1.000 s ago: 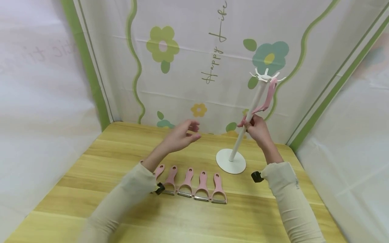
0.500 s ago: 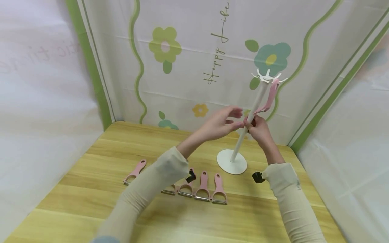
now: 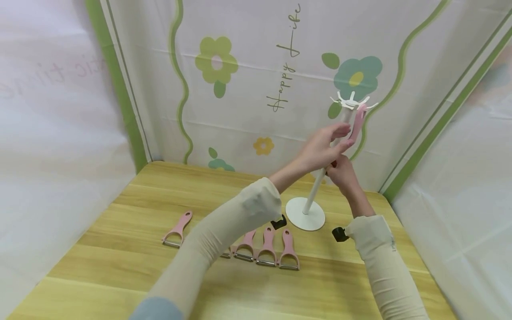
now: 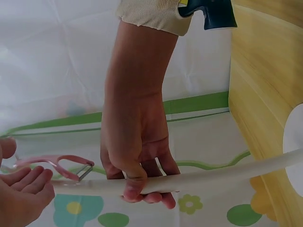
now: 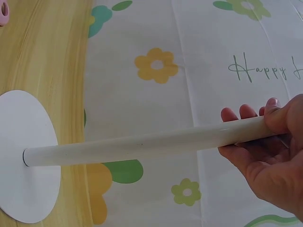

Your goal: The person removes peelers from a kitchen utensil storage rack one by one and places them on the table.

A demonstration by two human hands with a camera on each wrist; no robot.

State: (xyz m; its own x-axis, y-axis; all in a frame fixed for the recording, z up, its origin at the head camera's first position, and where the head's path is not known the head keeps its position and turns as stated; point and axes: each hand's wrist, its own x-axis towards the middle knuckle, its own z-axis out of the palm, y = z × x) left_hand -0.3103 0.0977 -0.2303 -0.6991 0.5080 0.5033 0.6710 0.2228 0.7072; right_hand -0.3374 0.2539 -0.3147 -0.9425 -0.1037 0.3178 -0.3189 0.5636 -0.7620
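A white hook stand (image 3: pixel 316 190) leans slightly in the head view, with its round base (image 3: pixel 296 218) on the table. My right hand (image 3: pixel 344 174) grips the pole partway up, fingers and thumb around it in the right wrist view. From one of the top hooks (image 3: pixel 349 103) hangs a pink peeler (image 3: pixel 358 121), its blade end low beside the pole in the left wrist view. My left hand (image 3: pixel 323 146) is raised close to this peeler, above the right hand, fingers loosely extended and holding nothing. It covers part of the pole and the peeler's lower end in the head view.
Several pink peelers lie in a row on the wooden table (image 3: pixel 120 249), among them one at the left (image 3: pixel 183 222) and one at the right end (image 3: pixel 287 242). My left sleeve (image 3: pixel 232 218) hides part of the row. A printed curtain (image 3: pixel 240 111) stands behind.
My left hand has moved right and up, from left of the stand to beside the hanging peeler. The right hand keeps its grip on the pole.
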